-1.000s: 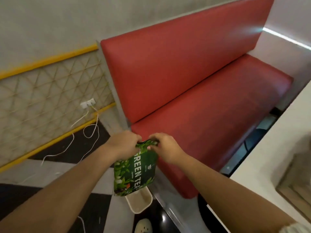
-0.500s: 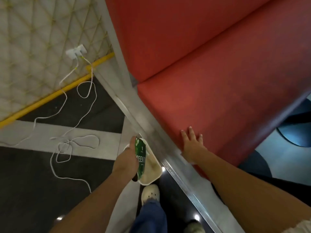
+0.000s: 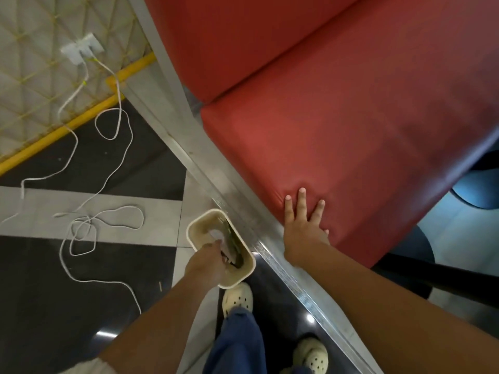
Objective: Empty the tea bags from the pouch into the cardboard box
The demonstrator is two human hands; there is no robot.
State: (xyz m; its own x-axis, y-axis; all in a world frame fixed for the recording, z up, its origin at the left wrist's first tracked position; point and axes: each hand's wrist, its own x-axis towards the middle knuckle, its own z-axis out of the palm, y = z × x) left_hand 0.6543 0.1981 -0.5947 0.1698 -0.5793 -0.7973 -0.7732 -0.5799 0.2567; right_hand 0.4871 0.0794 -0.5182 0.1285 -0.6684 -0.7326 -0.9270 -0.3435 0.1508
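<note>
Grips pouch (image 3: 232, 245) with left hand (image 3: 208, 263), edge-on inside box (image 3: 195, 227) on floor, long axis near-to-far along right wall. Rests right hand (image 3: 305, 230) flat, fingers spread, on bench (image 3: 351, 157).

- No words, numbers, brand names or signs can be read anywhere in this view.
- The dark green foil pouch (image 3: 232, 245) shows only its thin edge inside the beige rounded cardboard box (image 3: 239, 279). Any print on the pouch is too blurred to read.
</note>
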